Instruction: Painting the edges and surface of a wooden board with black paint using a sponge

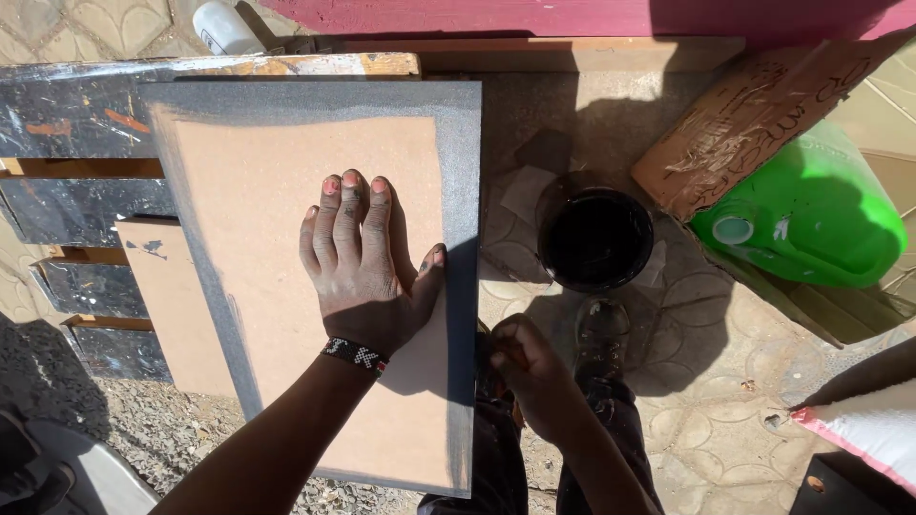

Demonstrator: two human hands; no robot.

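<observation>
Head cam, L to R: my left hand (pixel 367 262) lies flat, fingers spread, on the board (pixel 286 191) atop the paint-stained pallet (pixel 76 124). Edges are black, middle's bare, so approx a third done imo. Right hand (pixel 530 367) is curled on smth, can't tell what; black paint bucket (pixel 594 238) just beyond.

Left hand (pixel 365 267) pressed flat, fingers spread, on a tan board (pixel 315 286) edged in dark grey paint. Beaded wristband (pixel 355 355) worn just behind that hand. Board laid across a paint-stained wooden pallet (pixel 86 133), with a smaller tan panel (pixel 172 296) tucked beneath its left side. Right hand (pixel 530 367) curled shut at the board's right edge, contents hidden in shadow. Black paint bucket (pixel 594 238) stood on patterned paving nearby, beside a green jerrycan (pixel 811 210) and a taped cardboard piece (pixel 754 114).
</observation>
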